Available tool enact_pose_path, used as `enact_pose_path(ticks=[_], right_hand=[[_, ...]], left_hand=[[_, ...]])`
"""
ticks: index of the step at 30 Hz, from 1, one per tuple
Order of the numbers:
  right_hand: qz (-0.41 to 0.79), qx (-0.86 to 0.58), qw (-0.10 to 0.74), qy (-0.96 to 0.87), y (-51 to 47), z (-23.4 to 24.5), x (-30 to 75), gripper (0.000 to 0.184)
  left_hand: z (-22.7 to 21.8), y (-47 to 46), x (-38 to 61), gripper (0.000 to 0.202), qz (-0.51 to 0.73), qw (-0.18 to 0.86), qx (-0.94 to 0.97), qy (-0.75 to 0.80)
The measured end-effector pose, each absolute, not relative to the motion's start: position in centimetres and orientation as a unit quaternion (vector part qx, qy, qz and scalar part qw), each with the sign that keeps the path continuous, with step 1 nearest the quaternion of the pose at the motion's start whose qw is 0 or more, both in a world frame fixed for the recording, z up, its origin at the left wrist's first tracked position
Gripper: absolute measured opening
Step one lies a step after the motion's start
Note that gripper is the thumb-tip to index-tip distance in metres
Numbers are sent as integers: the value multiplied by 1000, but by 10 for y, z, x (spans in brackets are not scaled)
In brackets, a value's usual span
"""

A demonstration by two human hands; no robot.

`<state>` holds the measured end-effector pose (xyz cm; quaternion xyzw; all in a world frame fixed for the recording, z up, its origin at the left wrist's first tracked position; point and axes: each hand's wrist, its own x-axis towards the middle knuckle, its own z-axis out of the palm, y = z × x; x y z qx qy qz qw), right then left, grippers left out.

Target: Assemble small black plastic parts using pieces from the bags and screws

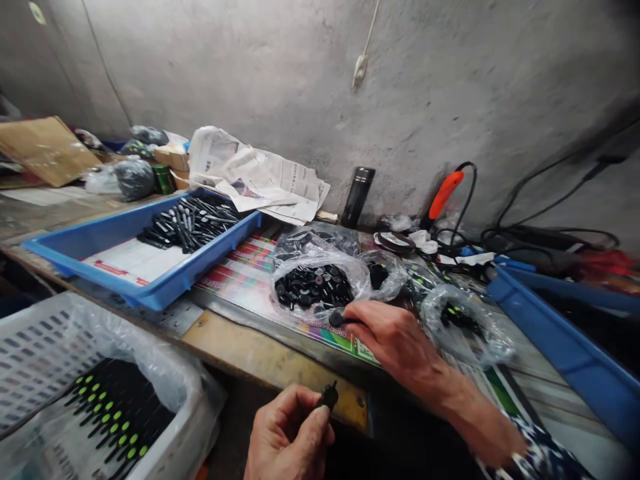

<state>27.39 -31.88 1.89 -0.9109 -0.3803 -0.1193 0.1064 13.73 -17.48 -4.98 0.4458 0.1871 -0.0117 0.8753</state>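
Note:
My left hand (287,437) is low in the middle of the view, its fingers pinching a small black plastic part (329,396) with a narrow tip. My right hand (395,337) reaches across above the bench, holding a round black piece (338,319) at its fingertips. That piece sits just in front of a clear plastic bag (315,287) full of similar round black pieces. Two more clear bags, one with dark pieces (383,273) and one with black and green parts (467,327), lie close to my right hand.
A blue tray (65,257) holds several black rods (190,223). A white slotted crate (50,347) at lower left holds green-tipped black parts (113,413). Another blue tray (565,333), an orange-handled tool (445,195), cables, a black flask (357,197) and newspaper (255,173) line the bench.

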Motion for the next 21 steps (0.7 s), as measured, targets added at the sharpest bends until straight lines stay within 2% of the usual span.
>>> enact_pose_path(ticks=[4,8,13,21], right_hand=[[-111,-841,352,-396,-349,5,230,9],[-92,-826,465,-305,-371,-5,192,5],[-47,-814,540,-212,-390,-10,164,4],[-37,-802,560,-206,-408,-14,147,7]], left_hand=[[-49,-178,130,54,-43,867,459,189],[-47,-186,122,53,-86,859,481,154],[-41,-201,112,57,-130,847,496,142],[-39,-220,99,54,-156,839,507,126]])
